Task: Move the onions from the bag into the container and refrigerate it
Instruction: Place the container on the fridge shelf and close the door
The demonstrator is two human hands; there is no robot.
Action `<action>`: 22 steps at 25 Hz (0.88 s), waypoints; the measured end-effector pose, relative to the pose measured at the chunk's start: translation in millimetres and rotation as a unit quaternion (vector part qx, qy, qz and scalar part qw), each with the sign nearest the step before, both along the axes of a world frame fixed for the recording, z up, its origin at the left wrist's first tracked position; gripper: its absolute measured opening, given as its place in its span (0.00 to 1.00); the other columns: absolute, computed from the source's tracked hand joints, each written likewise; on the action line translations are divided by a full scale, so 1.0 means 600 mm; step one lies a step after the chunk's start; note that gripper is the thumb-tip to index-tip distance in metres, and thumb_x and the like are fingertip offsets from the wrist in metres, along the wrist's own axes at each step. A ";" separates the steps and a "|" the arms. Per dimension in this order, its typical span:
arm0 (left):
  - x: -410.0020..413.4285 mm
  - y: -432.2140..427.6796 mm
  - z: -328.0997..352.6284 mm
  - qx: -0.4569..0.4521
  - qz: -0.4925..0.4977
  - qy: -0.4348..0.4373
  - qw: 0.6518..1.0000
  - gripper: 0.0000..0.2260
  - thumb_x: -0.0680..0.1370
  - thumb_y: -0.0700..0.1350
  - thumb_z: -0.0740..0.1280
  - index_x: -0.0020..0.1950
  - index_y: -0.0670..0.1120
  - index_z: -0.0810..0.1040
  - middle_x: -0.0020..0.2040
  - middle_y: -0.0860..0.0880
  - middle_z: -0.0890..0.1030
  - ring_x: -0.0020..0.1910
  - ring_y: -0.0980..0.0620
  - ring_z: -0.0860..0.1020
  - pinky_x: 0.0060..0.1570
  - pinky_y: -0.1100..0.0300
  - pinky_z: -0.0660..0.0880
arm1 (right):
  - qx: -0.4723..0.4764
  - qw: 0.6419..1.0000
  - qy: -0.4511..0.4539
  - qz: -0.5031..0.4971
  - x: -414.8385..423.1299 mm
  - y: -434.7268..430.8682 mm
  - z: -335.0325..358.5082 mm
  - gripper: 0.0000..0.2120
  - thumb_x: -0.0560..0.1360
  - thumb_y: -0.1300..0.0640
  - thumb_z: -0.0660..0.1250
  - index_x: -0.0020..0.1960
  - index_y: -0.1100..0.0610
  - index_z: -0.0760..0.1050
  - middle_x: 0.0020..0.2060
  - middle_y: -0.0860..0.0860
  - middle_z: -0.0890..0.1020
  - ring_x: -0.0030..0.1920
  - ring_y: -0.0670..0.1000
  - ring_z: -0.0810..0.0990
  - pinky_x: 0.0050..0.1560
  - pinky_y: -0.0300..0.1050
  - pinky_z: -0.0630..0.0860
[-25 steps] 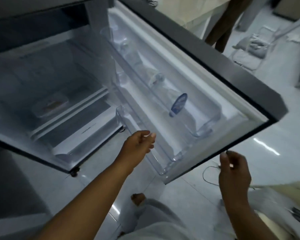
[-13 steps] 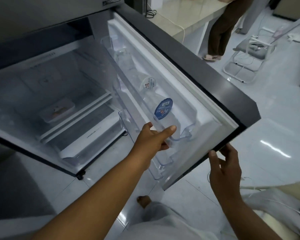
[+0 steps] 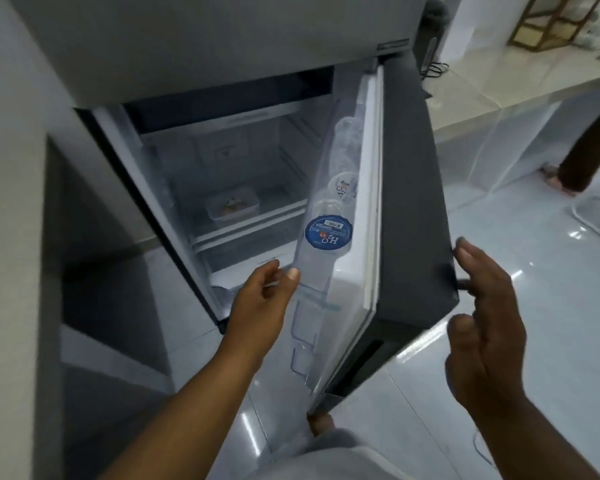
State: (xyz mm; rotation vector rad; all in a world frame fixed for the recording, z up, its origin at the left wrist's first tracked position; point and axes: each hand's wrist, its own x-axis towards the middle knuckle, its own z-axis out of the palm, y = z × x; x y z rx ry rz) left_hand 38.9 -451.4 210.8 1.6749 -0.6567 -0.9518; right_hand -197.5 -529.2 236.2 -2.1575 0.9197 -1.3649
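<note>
Clear lidded container (image 3: 232, 205): rear of glass fridge shelf (image 3: 250, 221). Left hand (image 3: 264, 303): fingers loosely curled on clear door bin (image 3: 314, 271). Right hand (image 3: 485, 313): fingers spread, empty, beside matte grey door (image 3: 413, 209).

The left hand (image 3: 262, 299) is held forward with fingers loosely curled; the right hand (image 3: 482, 327) is spread open, fingers extended upward.

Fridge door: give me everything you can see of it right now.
The fridge door is dark grey outside with a white inner liner and gasket, hinged at the right and standing partly open. Clear plastic door bins run down its inside and hold water bottles, one showing a blue round cap label. The left hand touches a bin's front edge; the right hand is spread open at the door's outer edge, fingertips at the dark face.
</note>
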 end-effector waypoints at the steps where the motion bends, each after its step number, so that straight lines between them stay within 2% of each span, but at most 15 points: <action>1: 0.015 0.021 0.003 -0.016 0.027 -0.021 0.999 0.34 0.65 0.71 0.61 0.69 0.59 0.70 0.61 0.61 0.76 0.59 0.57 0.76 0.53 0.60 0.72 | -0.032 0.999 0.029 0.030 0.030 -0.008 0.014 0.27 0.81 0.41 0.50 0.69 0.60 0.68 0.69 0.57 0.72 0.71 0.54 0.70 0.67 0.43 0.70; 3: 0.042 0.061 0.010 -0.050 0.061 -0.041 0.996 0.32 0.66 0.71 0.60 0.68 0.63 0.70 0.58 0.66 0.74 0.58 0.62 0.75 0.52 0.64 0.72 | -0.080 0.991 0.077 0.075 0.090 -0.014 0.028 0.27 0.81 0.41 0.50 0.65 0.61 0.73 0.67 0.56 0.74 0.71 0.55 0.69 0.69 0.50 0.68; 5: 0.056 0.088 0.019 -0.077 0.054 -0.047 0.994 0.29 0.68 0.71 0.60 0.68 0.64 0.69 0.61 0.66 0.74 0.58 0.68 0.75 0.46 0.73 0.73 | -0.102 0.985 0.097 0.095 0.141 -0.015 0.028 0.27 0.81 0.42 0.51 0.64 0.60 0.74 0.67 0.54 0.75 0.72 0.53 0.69 0.69 0.54 0.68; 7: 0.067 0.112 0.021 -0.091 0.050 -0.048 0.993 0.28 0.69 0.72 0.59 0.68 0.66 0.68 0.65 0.64 0.73 0.57 0.75 0.72 0.42 0.80 0.72 | -0.107 0.981 0.111 0.120 0.198 -0.009 0.022 0.26 0.80 0.42 0.52 0.67 0.59 0.71 0.69 0.53 0.73 0.74 0.52 0.66 0.70 0.57 0.67; 9: 0.075 0.125 0.019 -0.095 0.042 -0.049 0.993 0.26 0.70 0.72 0.57 0.67 0.70 0.65 0.67 0.66 0.70 0.58 0.79 0.69 0.44 0.83 0.69 | -0.109 0.976 0.131 0.136 0.256 -0.004 0.017 0.26 0.80 0.41 0.53 0.70 0.56 0.68 0.72 0.53 0.70 0.76 0.52 0.63 0.72 0.61 0.64; 11: 0.092 0.126 0.021 -0.104 0.040 -0.055 0.992 0.20 0.72 0.69 0.56 0.64 0.77 0.61 0.65 0.74 0.66 0.60 0.81 0.66 0.48 0.81 0.68 | -0.114 0.972 0.142 0.147 0.311 -0.002 0.013 0.26 0.80 0.41 0.52 0.72 0.55 0.64 0.73 0.54 0.68 0.77 0.52 0.59 0.72 0.66 0.61; 12: 0.104 0.124 0.021 -0.108 0.048 -0.056 0.991 0.20 0.73 0.68 0.56 0.65 0.78 0.58 0.66 0.76 0.64 0.62 0.80 0.64 0.54 0.78 0.67 | -0.118 0.970 0.147 0.155 0.337 -0.003 0.012 0.27 0.80 0.42 0.52 0.73 0.55 0.62 0.74 0.54 0.67 0.77 0.52 0.57 0.72 0.66 0.60; 13: 0.122 0.121 0.016 -0.112 0.065 -0.054 0.990 0.22 0.74 0.67 0.55 0.68 0.76 0.56 0.70 0.73 0.63 0.66 0.77 0.61 0.63 0.72 0.63 | -0.124 0.966 0.155 0.165 0.364 -0.005 0.009 0.27 0.80 0.43 0.52 0.74 0.55 0.61 0.75 0.54 0.65 0.78 0.52 0.55 0.73 0.66 0.58; 15: 0.156 0.109 0.006 -0.095 0.093 -0.061 0.989 0.31 0.73 0.69 0.53 0.75 0.67 0.52 0.78 0.64 0.55 0.75 0.64 0.55 0.72 0.59 0.56 | -0.136 0.957 0.181 0.179 0.411 -0.011 0.003 0.29 0.80 0.42 0.52 0.76 0.56 0.58 0.77 0.53 0.61 0.79 0.51 0.51 0.76 0.63 0.53; 16: 0.173 0.101 0.002 -0.084 0.101 -0.065 0.989 0.34 0.72 0.70 0.52 0.77 0.64 0.50 0.80 0.62 0.51 0.77 0.61 0.52 0.73 0.56 0.53 | -0.143 0.953 0.193 0.182 0.433 -0.016 0.000 0.30 0.81 0.42 0.51 0.77 0.56 0.56 0.78 0.52 0.59 0.79 0.51 0.50 0.77 0.61 0.51; 18: 0.207 0.081 -0.003 -0.078 0.113 -0.062 0.989 0.39 0.69 0.75 0.52 0.77 0.65 0.48 0.80 0.62 0.49 0.78 0.60 0.50 0.71 0.58 0.52 | -0.161 0.945 0.213 0.189 0.476 -0.030 -0.003 0.31 0.81 0.41 0.50 0.78 0.56 0.53 0.79 0.52 0.56 0.79 0.51 0.47 0.78 0.59 0.48; 20: 0.245 0.060 -0.005 -0.077 0.135 -0.044 0.987 0.43 0.65 0.79 0.53 0.77 0.66 0.47 0.80 0.62 0.50 0.75 0.62 0.52 0.69 0.60 0.53 | -0.175 0.937 0.226 0.201 0.522 -0.045 -0.005 0.32 0.81 0.42 0.52 0.79 0.57 0.51 0.79 0.52 0.54 0.80 0.52 0.46 0.78 0.59 0.47; 22: 0.278 0.044 -0.007 -0.083 0.148 -0.026 0.985 0.44 0.64 0.79 0.53 0.77 0.65 0.48 0.80 0.60 0.52 0.74 0.63 0.53 0.72 0.57 0.52 | -0.187 0.931 0.238 0.203 0.558 -0.055 -0.007 0.33 0.81 0.42 0.52 0.79 0.58 0.50 0.80 0.53 0.52 0.80 0.53 0.44 0.77 0.61 0.48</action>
